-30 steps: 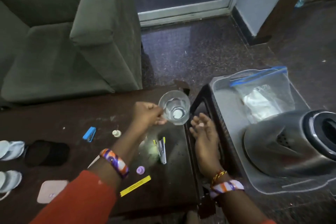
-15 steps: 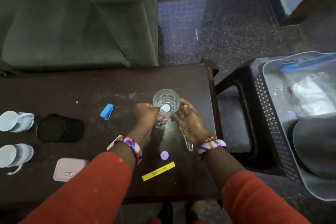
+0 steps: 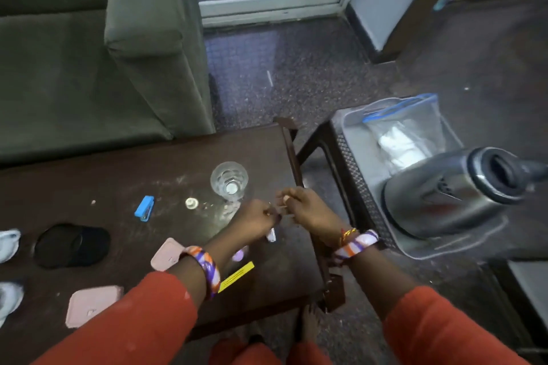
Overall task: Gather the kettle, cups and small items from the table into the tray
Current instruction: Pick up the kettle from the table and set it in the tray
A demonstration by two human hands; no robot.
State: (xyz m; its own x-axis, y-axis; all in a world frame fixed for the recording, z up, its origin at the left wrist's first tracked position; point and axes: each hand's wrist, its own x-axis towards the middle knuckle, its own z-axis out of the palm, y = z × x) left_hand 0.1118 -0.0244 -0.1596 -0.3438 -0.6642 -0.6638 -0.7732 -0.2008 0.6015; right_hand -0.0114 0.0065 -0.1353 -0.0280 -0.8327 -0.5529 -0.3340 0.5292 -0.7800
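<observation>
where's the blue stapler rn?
Head view: the blue stapler lies on the table, left of the glass and the small white cap, beyond the black cap.

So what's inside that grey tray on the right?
The tray holds a steel kettle lying on its side and a clear zip bag with something white inside. Whatever lies under the kettle is covered.
</observation>
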